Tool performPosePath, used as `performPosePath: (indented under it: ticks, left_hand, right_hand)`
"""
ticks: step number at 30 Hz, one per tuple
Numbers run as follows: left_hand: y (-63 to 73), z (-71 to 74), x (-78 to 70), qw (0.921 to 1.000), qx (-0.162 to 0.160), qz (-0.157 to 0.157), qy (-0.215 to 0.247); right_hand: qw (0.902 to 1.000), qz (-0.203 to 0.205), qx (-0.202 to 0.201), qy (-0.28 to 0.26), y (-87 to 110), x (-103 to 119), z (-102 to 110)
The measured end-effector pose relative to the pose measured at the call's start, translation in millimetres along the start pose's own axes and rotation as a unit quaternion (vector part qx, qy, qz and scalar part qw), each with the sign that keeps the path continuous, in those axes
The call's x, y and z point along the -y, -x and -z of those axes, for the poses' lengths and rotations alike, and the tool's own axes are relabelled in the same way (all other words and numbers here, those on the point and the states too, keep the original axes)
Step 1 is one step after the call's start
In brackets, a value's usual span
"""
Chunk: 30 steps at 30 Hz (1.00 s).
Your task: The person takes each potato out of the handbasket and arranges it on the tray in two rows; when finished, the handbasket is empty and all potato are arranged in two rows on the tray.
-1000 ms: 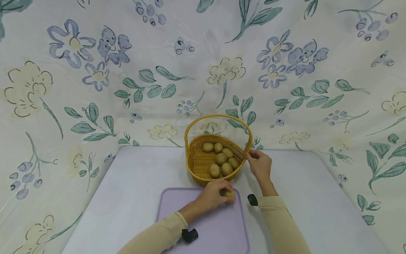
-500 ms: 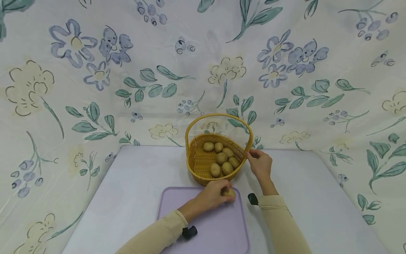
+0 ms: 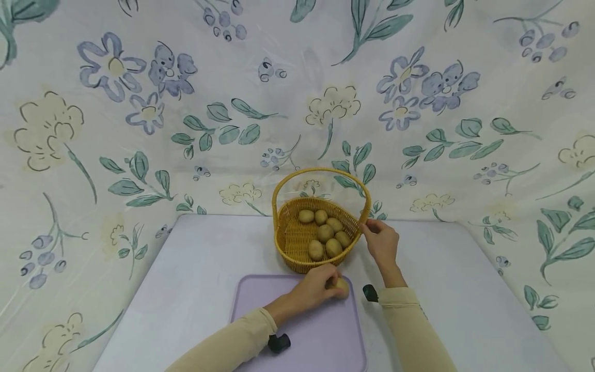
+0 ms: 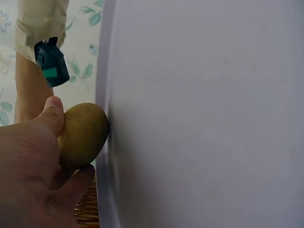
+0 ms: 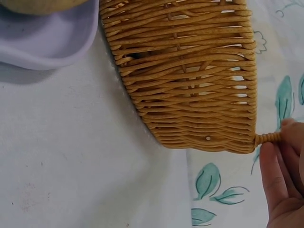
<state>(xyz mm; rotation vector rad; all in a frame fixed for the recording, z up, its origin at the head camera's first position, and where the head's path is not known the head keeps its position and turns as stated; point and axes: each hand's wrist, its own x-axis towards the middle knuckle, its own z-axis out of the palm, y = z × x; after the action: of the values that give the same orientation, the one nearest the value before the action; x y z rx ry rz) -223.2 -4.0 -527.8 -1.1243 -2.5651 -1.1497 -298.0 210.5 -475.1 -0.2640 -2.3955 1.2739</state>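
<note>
A single brown potato (image 3: 341, 288) rests at the far right corner of the lilac tray (image 3: 360, 336). My left hand (image 3: 315, 287) holds it, thumb on one side and fingers on the other, as the left wrist view shows with the potato (image 4: 84, 135) against the tray. Beyond the tray stands a yellow wicker basket (image 3: 297, 240) with a tall handle and several potatoes (image 3: 325, 233), mostly on its right side. My right hand (image 3: 381, 240) pinches the foot of the basket's handle; in the right wrist view the fingers grip the wrapped handle (image 5: 268, 138).
The white table (image 3: 195, 253) runs along both sides of the tray and basket. Behind it hangs a floral-printed sheet (image 3: 279, 103). Black wrist cameras are strapped below both sleeves, one over the tray and one beside its right edge.
The left hand and its potato have shifted slightly at the tray's corner, and more of the potato shows now. The right hand and the basket have stayed put.
</note>
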Motion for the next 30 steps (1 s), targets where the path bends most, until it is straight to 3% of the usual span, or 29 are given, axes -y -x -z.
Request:
performPosePath:
  ticks: [30]
  left_hand:
    - [-2.5, 0.0, -2.6, 0.9999, -0.001, -0.012, -0.006]
  right_hand:
    - [1.0, -0.003, -0.005, -0.003, 0.8, 2.1, -0.4]
